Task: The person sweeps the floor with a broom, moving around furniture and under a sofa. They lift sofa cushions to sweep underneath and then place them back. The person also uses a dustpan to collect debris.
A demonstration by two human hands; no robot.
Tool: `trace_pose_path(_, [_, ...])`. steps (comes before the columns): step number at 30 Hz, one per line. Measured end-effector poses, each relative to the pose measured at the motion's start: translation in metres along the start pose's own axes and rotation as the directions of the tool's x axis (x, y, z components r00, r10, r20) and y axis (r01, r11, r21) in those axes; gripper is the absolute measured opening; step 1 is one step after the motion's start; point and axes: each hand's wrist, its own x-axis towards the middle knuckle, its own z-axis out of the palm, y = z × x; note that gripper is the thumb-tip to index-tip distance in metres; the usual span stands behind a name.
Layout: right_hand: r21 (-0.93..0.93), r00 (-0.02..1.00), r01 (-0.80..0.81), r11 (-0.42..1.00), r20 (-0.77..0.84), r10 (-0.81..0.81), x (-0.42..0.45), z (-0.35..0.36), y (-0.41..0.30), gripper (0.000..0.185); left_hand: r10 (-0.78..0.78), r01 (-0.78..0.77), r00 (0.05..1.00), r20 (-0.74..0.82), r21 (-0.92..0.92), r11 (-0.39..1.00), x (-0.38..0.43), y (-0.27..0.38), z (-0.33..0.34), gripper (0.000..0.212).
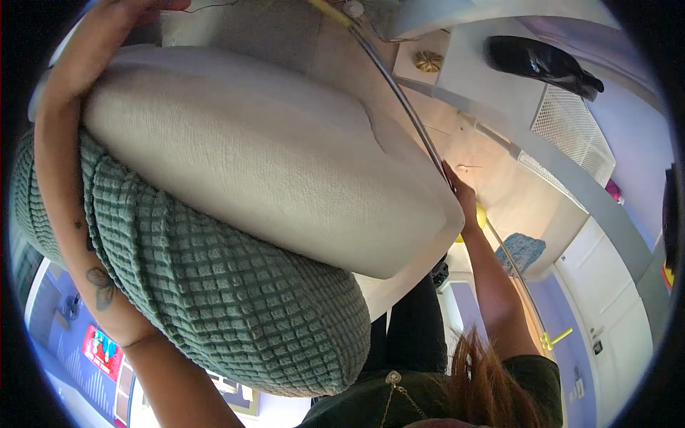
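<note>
At the upper left, my left forearm reaches across a green waffle-knit covered cushion [230, 278] and past a large off-white textured padded piece [257, 160]. My left hand [131, 12] is at the top edge, partly cut off, with its fingers hard to make out. On the right, my right hand [459, 187] grips a slim metal pole [398, 88], close to the off-white piece's right corner. The pole has a yellow section [332, 12] near the top edge. Beyond the hand, a thin pole with a yellow hooked end [547, 341] appears in line with it.
Tiled floor [455, 134] shows beyond the off-white piece. At upper right, a black glossy object [540, 61] lies on a pale surface beside a white mesh panel [575, 125]. A blue mat [522, 252] lies near a white door [604, 278]. A gold-coloured round object [428, 61] sits farther up.
</note>
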Motion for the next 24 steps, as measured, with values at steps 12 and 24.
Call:
trace_pose_path(12, [-0.468,0.98,0.083,0.88,0.198,0.013,0.075,0.013,-0.004,0.046,-0.017,0.017,1.0,-0.014,0.015,1.0,0.001,-0.002,-0.004,0.044])
trace_pose_path(24, [-0.21,0.979,0.199,0.957,0.085,-0.185,0.104,0.019,0.005,0.047,0.01,-0.01,1.0,0.005,0.043,0.999,0.01,0.001,-0.006,0.044])
